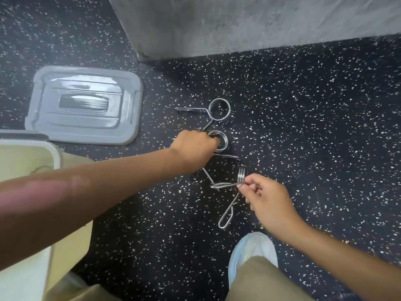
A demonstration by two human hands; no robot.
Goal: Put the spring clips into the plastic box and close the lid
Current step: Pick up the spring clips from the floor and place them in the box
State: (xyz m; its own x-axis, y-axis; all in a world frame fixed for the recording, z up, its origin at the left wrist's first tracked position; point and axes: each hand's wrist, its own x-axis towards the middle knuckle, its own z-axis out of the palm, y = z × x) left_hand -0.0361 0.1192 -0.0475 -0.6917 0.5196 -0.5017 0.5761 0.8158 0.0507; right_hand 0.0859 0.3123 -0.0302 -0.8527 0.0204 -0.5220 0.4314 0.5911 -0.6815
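Note:
Three chrome spring clips lie or hang over the speckled black floor. The far spring clip [219, 109] rests flat on the floor, untouched. My left hand [194, 149] is closed around the middle spring clip [223, 141], its coil showing past my fingers. My right hand [269, 203] pinches the near spring clip [227, 210] by its coil, and the clip's looped handle hangs down. The pale plastic box [55, 153] stands open at the left edge, partly behind my left forearm. Its grey lid [84, 105] lies flat on the floor beyond the box.
A grey concrete wall base [238, 25] rises at the back. My foot in a blue shoe cover [252, 248] and my khaki-clad knees sit at the bottom. Speckled floor [314, 116] stretches to the right.

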